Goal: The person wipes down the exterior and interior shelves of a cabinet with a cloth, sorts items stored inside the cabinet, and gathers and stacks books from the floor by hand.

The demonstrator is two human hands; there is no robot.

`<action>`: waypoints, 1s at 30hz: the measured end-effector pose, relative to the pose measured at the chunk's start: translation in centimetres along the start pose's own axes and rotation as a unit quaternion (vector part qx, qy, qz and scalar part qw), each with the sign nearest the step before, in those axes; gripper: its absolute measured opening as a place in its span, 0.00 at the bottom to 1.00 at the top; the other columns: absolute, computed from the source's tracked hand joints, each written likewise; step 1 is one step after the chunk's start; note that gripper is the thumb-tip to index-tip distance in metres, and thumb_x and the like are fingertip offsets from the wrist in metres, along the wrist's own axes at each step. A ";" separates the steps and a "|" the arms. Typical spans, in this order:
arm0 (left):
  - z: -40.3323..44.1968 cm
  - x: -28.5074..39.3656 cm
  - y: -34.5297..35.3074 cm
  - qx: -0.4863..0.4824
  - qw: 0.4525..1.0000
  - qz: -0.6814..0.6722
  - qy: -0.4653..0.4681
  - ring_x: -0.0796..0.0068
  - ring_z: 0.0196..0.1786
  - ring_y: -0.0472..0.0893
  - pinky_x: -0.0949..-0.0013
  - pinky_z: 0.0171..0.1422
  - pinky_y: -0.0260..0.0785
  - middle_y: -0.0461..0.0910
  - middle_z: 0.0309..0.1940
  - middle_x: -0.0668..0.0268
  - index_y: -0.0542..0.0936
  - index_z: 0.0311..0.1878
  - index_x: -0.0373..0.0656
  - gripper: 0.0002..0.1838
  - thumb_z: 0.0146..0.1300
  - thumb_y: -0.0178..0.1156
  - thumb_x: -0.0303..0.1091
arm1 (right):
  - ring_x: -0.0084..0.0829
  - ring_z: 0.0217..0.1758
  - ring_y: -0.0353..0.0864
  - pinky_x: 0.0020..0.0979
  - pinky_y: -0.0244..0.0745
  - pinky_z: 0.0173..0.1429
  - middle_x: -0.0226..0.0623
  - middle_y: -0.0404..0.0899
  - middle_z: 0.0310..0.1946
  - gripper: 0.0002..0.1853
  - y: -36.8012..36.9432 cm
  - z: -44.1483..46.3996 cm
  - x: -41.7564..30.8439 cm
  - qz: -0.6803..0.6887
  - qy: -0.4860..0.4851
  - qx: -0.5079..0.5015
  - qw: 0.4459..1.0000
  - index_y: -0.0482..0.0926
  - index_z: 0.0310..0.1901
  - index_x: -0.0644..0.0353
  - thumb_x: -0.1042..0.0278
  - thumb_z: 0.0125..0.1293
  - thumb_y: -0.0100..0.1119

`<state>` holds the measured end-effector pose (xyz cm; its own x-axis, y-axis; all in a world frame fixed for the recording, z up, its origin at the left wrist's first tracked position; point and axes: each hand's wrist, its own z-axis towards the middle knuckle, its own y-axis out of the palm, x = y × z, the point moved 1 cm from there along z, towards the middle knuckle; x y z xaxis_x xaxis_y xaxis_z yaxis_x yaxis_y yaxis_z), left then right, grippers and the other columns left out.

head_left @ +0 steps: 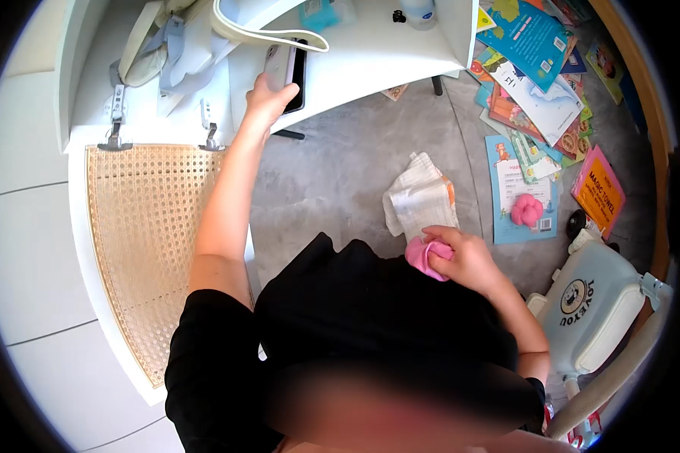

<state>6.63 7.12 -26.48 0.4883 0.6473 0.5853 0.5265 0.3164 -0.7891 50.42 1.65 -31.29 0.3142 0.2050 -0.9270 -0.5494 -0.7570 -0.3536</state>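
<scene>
My left hand (270,98) reaches into the white cabinet, its fingers closed round a phone-like silver device (278,66). A dark device (298,81) stands right beside it at the shelf's front edge, under a cream strap (279,32). Near my lap, my right hand (461,257) is closed on a crumpled pink cloth (425,257). Just beyond that hand, a white cloth (423,195) with an orange patch lies on the grey floor.
The cabinet's rattan door (143,241) hangs open at the left. Books (533,98) lie scattered at the upper right, with a pink object (527,210) on a light blue one. A blue-grey child's seat (593,302) stands at the lower right.
</scene>
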 end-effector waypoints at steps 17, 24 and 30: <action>-1.0 1.6 2.3 0.035 0.968 0.247 0.014 0.41 0.63 0.68 0.52 0.64 0.66 0.64 0.61 0.36 0.57 0.70 0.35 0.57 0.44 0.68 0.63 | 0.42 0.42 0.84 0.37 0.79 0.45 0.40 0.83 0.43 0.21 0.8 -0.6 -2.1 -0.029 -0.003 -0.024 0.999 0.80 0.52 0.51 0.59 0.56 0.63; -2.0 3.8 2.1 0.022 0.971 0.236 -0.010 0.42 0.63 0.70 0.56 0.66 0.67 0.64 0.61 0.36 0.56 0.71 0.37 0.55 0.44 0.67 0.58 | 0.42 0.43 0.84 0.37 0.79 0.46 0.39 0.83 0.43 0.21 1.2 -0.6 -2.1 -0.034 -0.012 -0.024 0.999 0.80 0.52 0.52 0.60 0.55 0.64; -6.4 2.1 -1.0 -0.142 0.978 -0.136 -0.073 0.60 0.47 0.78 0.60 0.46 0.75 0.72 0.46 0.51 0.65 0.61 0.36 0.38 0.52 0.64 0.49 | 0.43 0.44 0.84 0.38 0.79 0.47 0.40 0.84 0.42 0.21 1.3 -1.0 -1.9 -0.014 0.008 -0.020 1.000 0.79 0.52 0.53 0.62 0.55 0.64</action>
<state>11.53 3.74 -23.25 0.2091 0.6646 0.7173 0.8052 0.2992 -0.5119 49.90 -0.29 -29.87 0.3412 0.2176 -0.9145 -0.5081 -0.7758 -0.3742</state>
